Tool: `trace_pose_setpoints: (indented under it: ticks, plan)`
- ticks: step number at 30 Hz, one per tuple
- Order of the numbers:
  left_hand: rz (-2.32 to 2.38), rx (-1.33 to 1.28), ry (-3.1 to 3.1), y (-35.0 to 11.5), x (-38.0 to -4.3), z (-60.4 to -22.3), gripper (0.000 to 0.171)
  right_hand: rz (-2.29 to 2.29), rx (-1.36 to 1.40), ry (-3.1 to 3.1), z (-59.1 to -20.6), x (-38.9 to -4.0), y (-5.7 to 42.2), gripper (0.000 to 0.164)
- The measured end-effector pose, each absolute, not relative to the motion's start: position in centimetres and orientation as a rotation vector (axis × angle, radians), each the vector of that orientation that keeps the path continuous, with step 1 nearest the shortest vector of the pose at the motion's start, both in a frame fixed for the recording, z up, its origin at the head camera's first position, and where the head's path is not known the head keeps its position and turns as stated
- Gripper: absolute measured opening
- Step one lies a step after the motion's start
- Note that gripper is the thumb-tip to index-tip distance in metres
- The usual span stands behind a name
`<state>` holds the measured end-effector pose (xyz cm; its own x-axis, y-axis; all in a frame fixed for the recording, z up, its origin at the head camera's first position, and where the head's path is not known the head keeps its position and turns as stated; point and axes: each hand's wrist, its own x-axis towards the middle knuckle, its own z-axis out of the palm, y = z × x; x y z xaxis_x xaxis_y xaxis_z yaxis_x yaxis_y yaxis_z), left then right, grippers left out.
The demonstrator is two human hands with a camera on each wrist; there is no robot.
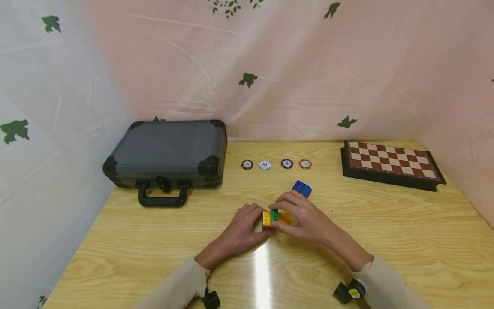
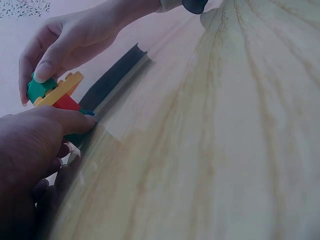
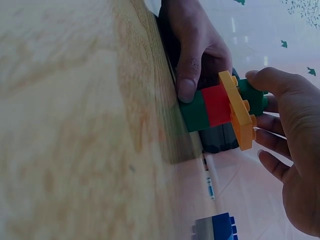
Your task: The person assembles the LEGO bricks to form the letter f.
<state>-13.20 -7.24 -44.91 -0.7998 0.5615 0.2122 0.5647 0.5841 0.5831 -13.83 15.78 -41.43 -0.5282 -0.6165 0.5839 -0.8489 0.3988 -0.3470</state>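
Observation:
Between both hands stands a small tower of toy building bricks. From the tabletop up, it has a green brick (image 3: 194, 114), a red brick (image 3: 216, 104), a longer yellow plate (image 3: 235, 111) and a small green brick (image 1: 274, 215) on top. My left hand (image 1: 241, 229) grips the tower low down, its thumb on the lower green brick in the right wrist view. With thumb and fingers, my right hand (image 1: 305, 216) pinches the top green brick, which sits across the plate's studs. Just behind the right hand lies a blue brick (image 1: 302, 188), partly covered by it.
At the back left stands a grey case (image 1: 166, 146) with its black handle (image 1: 162, 201) toward me. Several poker chips, among them a red one (image 1: 305, 164), lie in a row behind the bricks. A checkered game board (image 1: 391, 161) sits at the back right, before the hanging cloth (image 1: 293, 107).

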Motion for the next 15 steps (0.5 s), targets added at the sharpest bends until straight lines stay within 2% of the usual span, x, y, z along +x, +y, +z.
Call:
trace_pose_setpoints:
  ticks: [15]
  plan:
    - [-1.034, -0.992, -2.789, -7.26, -13.19, -44.89, 0.034, 0.936, 1.276, -2.280, -41.55, -14.05, 15.77, 0.039]
